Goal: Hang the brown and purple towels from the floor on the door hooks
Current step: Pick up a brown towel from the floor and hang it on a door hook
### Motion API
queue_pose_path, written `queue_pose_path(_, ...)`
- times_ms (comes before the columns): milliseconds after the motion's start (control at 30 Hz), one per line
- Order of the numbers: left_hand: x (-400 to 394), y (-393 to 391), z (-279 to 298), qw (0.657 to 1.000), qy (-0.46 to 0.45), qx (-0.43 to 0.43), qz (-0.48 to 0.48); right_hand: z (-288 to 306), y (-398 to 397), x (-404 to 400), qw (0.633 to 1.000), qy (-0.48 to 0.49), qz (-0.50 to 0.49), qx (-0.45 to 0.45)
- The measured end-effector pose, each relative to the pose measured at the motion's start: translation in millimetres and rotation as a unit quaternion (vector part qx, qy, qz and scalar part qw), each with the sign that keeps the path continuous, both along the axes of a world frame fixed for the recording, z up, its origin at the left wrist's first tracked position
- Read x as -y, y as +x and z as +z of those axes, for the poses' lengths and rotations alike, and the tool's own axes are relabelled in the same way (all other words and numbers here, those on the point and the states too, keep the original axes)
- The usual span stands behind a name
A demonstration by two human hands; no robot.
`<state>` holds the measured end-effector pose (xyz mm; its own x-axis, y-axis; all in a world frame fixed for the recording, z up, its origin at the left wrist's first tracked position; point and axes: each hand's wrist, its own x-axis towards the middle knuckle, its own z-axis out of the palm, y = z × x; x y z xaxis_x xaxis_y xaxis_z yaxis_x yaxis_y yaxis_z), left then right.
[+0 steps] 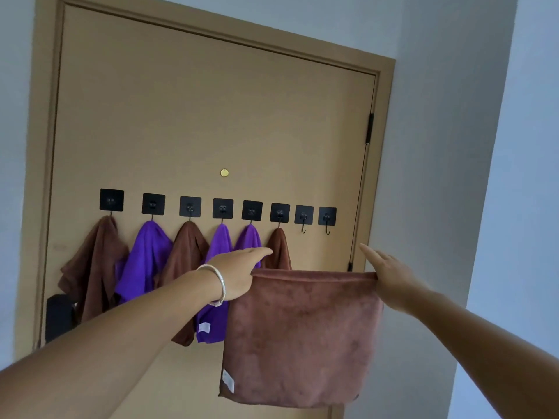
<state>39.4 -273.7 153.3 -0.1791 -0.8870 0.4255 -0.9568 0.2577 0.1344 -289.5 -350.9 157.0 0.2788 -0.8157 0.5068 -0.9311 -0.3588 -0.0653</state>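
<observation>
Tan and plain, the door (211,116) carries a row of eight black square hook plates (111,200) across its middle, with a small brass disc (224,173) just above them. At the far left a dark block (59,316) sits low on the door, partly behind the first cloth. From the first plate hangs a brown towel (93,267), then a purple towel (145,261), then another brown one (186,261), then two purple ones (220,243) (248,237) side by side, and on the sixth plate a narrow brown one (278,249). The seventh hook (303,228) and the eighth hook (327,228) are bare, their black wires showing against the door.

In front of these, the left hand (239,273), with a silver bangle (216,282) on the wrist, pinches the upper left corner of a brown towel held out flat (302,334); its other fingers are stretched forward and pressed together, pointing at the hung cloths. This towel hangs as a square sheet below the two bare hooks, apart from them, its top edge drawn taut between both hands, a white label (228,381) at its lower left corner. The right hand (387,276) grips the upper right corner, thumb underneath out of sight, fingers extended and close together toward the door. A black hinge (369,128) shows on the door's right edge, and a pale wall (453,146) fills the right side
</observation>
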Motion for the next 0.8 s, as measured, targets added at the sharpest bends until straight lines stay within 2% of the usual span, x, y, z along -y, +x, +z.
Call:
queue_pose_path(267,75,-7,6,0.996,-0.054,-0.077,-0.009,4,3,74,0.996,-0.005,0.036,0.081)
queue_pose_path(367,104,-19,7,0.986,-0.063,-0.153,-0.028,2,-2,111,0.981,-0.004,0.089,0.175)
queue_pose_path(533,157,-38,11,0.947,-0.017,-0.314,-0.069,-1,-5,173,0.916,0.020,0.161,0.367)
queue_pose_path(600,179,-41,10,0.950,-0.026,-0.309,-0.044,-2,-3,196,0.896,0.050,0.177,0.405)
queue_pose_path(700,209,-42,9,0.968,-0.090,-0.233,0.036,-6,3,222,0.887,0.079,0.216,0.401)
queue_pose_path(800,232,-48,10,0.967,-0.171,-0.140,0.126,-7,13,240,0.924,0.029,0.218,0.314)
